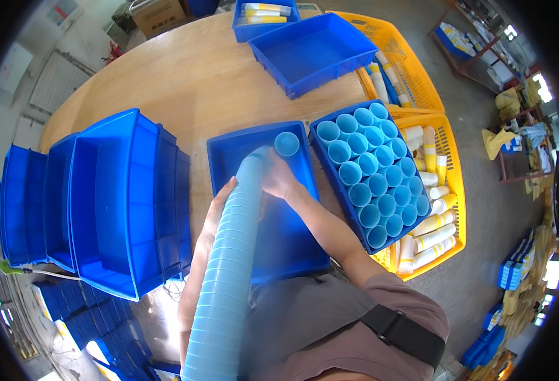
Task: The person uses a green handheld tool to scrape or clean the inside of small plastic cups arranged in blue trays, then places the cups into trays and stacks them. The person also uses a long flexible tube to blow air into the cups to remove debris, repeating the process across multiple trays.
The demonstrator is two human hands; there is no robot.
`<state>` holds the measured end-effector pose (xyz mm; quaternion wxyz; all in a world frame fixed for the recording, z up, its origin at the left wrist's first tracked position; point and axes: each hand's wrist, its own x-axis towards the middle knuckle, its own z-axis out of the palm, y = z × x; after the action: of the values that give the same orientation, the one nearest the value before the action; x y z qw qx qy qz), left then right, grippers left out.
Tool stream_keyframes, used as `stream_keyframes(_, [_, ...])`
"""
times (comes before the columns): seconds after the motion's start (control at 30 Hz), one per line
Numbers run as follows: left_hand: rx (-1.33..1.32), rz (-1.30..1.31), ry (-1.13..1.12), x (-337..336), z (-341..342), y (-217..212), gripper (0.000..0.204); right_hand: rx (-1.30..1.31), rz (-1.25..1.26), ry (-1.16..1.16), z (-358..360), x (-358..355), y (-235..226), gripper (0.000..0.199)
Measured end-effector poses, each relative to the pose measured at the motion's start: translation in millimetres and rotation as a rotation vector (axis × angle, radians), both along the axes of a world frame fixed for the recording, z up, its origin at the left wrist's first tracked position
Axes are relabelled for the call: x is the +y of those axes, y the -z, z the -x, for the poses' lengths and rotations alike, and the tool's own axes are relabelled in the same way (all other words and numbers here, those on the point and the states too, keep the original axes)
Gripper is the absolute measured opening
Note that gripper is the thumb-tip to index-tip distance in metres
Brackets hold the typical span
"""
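Observation:
A long stack of nested light-blue plastic cups (223, 279) runs from the lower edge up over a shallow blue tray (290, 244). My left hand (217, 206) is closed around the stack's left side, below its upper end. At that end, my right hand (278, 176) has its fingers wrapped round the end cup (260, 159), which is smeared by motion. Whether that cup is free of the stack I cannot tell. One single cup (286, 144) stands upright in the tray's far right corner. To the right, another blue tray (317, 152) holds rows of upright light-blue cups.
Piled blue bins (105, 209) stand on their sides at the left. At the far side sits a shallow blue bin (317, 51). Yellow crates (458, 209) on the right hold white-and-yellow tubes (435, 238). All around the bins runs a wooden tabletop (159, 76).

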<state>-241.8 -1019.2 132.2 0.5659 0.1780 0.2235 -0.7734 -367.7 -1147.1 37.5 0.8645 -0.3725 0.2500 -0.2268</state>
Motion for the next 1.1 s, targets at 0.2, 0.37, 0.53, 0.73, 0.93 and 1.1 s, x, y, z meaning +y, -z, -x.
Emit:
stream_keyframes(0.2, [-0.22,-0.03,-0.03,17,-5,-3,0.058,-0.046,-0.341,-0.117,-6,24,-6,0.064])
stream_keyframes(0.37, [-0.306,-0.088,-0.041,34,-10,-4,0.06,-0.013,-0.18,-0.097,-24,26,-1,0.063])
stream_keyframes(0.53, [-0.38,-0.085,-0.006,52,-8,-6,0.06,-0.065,-0.196,-0.12,-26,36,-2,0.052])
stream_keyframes(0.73, [-0.239,-0.111,-0.103,62,-5,-18,0.059,-0.126,-0.307,-0.214,-41,33,7,0.049])
stream_keyframes(0.93, [-0.246,-0.02,0.057,43,21,-27,0.052,0.055,0.31,-0.101,29,26,19,0.048])
stream_keyframes(1.1, [-0.193,0.003,0.086,36,28,-27,0.04,-0.372,-0.799,-0.059,52,37,8,0.048])
